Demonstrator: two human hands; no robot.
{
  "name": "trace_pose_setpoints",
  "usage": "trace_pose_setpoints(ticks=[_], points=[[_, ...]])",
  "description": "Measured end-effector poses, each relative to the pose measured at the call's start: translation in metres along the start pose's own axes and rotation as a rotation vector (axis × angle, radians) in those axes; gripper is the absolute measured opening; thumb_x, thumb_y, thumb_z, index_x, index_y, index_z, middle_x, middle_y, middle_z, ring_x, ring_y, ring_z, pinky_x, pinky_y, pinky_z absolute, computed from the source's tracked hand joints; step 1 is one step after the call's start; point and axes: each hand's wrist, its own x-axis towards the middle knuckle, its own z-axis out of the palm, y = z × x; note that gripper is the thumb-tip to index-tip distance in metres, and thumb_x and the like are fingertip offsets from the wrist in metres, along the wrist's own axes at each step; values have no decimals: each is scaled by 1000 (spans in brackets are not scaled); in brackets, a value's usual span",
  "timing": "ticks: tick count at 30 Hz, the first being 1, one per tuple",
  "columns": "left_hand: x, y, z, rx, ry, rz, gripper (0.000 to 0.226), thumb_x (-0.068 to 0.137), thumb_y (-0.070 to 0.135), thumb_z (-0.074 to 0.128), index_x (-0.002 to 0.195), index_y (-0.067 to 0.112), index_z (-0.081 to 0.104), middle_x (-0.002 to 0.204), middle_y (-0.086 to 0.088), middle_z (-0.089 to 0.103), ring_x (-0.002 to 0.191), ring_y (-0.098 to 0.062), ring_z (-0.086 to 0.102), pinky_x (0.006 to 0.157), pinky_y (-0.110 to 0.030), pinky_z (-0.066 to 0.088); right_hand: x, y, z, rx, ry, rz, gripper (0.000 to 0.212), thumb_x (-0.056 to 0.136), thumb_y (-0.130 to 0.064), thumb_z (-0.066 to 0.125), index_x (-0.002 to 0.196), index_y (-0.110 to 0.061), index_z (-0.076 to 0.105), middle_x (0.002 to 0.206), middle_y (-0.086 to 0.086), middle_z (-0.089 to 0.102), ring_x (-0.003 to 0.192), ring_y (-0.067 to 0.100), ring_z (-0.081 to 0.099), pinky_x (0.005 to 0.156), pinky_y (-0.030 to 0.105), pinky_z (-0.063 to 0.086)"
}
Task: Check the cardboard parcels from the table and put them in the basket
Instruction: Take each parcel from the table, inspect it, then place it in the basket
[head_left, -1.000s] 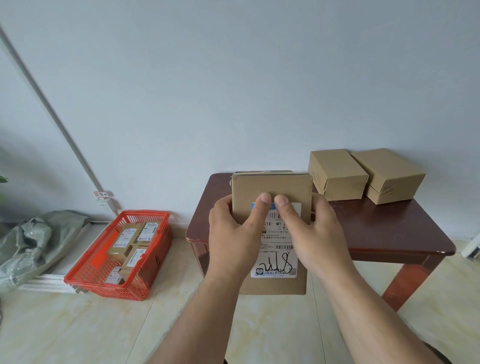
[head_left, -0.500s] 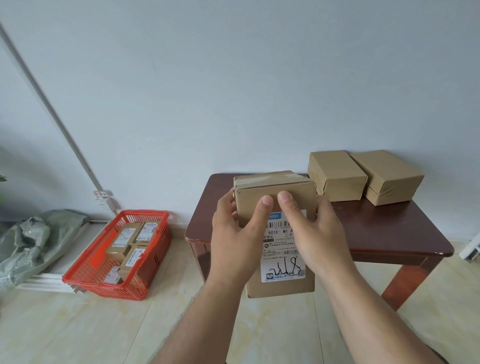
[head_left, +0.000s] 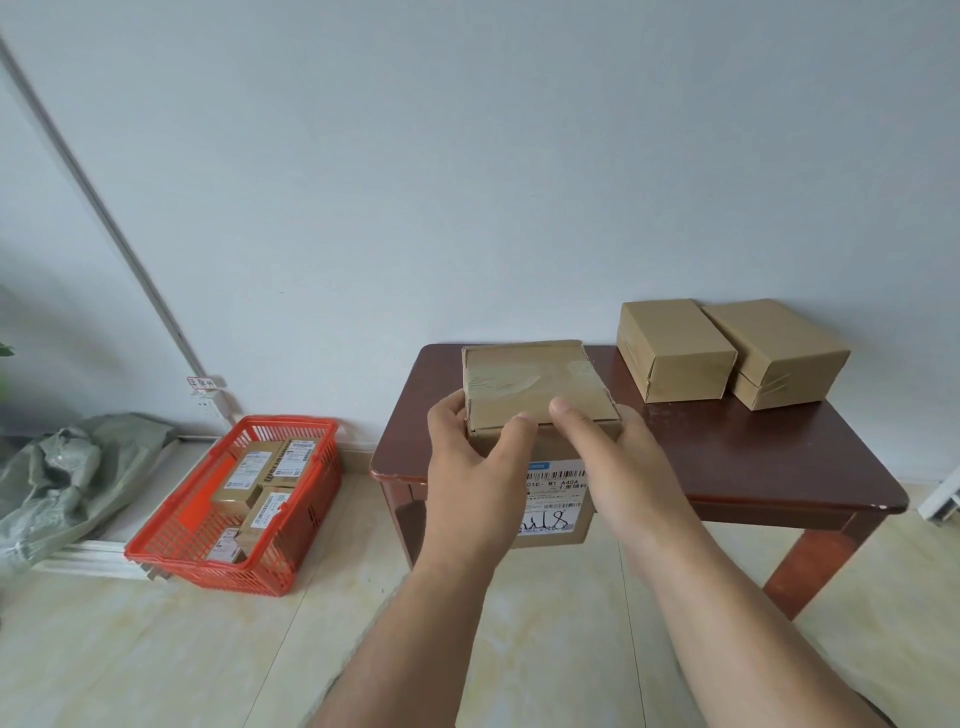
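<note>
Parcels (head_left: 258, 496), perhaps four, already lie in the basket (head_left: 171, 553); both hands, left hand (head_left: 475, 467) and right hand (head_left: 621, 462), clasp one parcel (head_left: 537, 395) above the table (head_left: 769, 457); two parcels (head_left: 727, 353) wait there.

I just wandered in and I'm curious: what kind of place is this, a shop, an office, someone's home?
Probably a plain room used for sorting post, not a shop: taped cardboard parcels sit on a small wooden table, a red basket of labelled boxes stands on the tiled floor, and the walls are bare.
</note>
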Motion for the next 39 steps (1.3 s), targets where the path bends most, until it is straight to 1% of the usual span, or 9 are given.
trace_pose_setpoints(ticks=[3,8,15,20,22,28,30,33,39], points=[[3,1,-3,-18,-9,-11,46,93,21,69,134,29,49,103,14,75,86,1,74,63,-15,54,-2,1,1,-19,-22,-2,41,85,-58,76,116,-34,67,104,-12,79,92,6,76,86,37,60],[4,-2,-7,-14,-65,-14,37,93,17,67,125,36,61,103,15,78,97,-6,75,81,-27,57,-5,-1,-3,-9,-37,-8,33,89,-41,77,118,-34,63,104,-16,76,87,-4,72,75,25,53],[-1,-9,-4,28,-45,36,43,94,32,78,131,34,56,110,22,75,102,5,71,92,-24,57,-3,-2,-5,-44,45,-10,40,87,-55,78,116,-31,65,104,-16,75,94,-1,70,73,24,50],[8,-9,-7,74,73,52,39,92,39,80,121,29,57,110,14,72,91,8,69,75,-11,54,-8,3,-2,-68,12,-37,45,85,-51,82,117,-30,59,107,-14,74,93,-3,69,72,21,49],[10,-10,-7,94,84,66,36,92,38,79,118,30,56,109,14,72,90,8,69,73,-10,53,-9,4,-1,-62,10,-42,47,85,-49,83,119,-28,57,107,-14,73,94,-3,69,73,21,50],[6,-17,-4,101,47,81,45,91,31,82,125,27,53,119,10,69,106,0,69,89,-25,59,-5,4,1,-52,69,-80,46,90,-54,77,124,-28,61,106,-15,74,90,-5,69,73,21,50],[6,-18,-4,94,43,75,48,90,27,83,126,26,52,121,8,68,105,-1,69,84,-20,58,-5,4,1,-40,69,-91,40,91,-53,76,122,-30,65,103,-17,76,85,-10,68,72,19,50],[11,-17,-7,47,37,41,49,87,26,83,126,29,53,121,7,68,103,-2,70,78,-18,56,-6,5,2,-68,55,-85,41,90,-53,77,124,-33,64,104,-16,76,90,-5,70,81,28,57],[15,-19,-11,14,57,5,56,69,48,76,123,42,62,128,3,67,107,-11,71,89,-35,60,-10,7,2,-93,9,-125,40,89,-40,82,120,-41,58,111,-15,73,95,-1,71,85,30,59]])
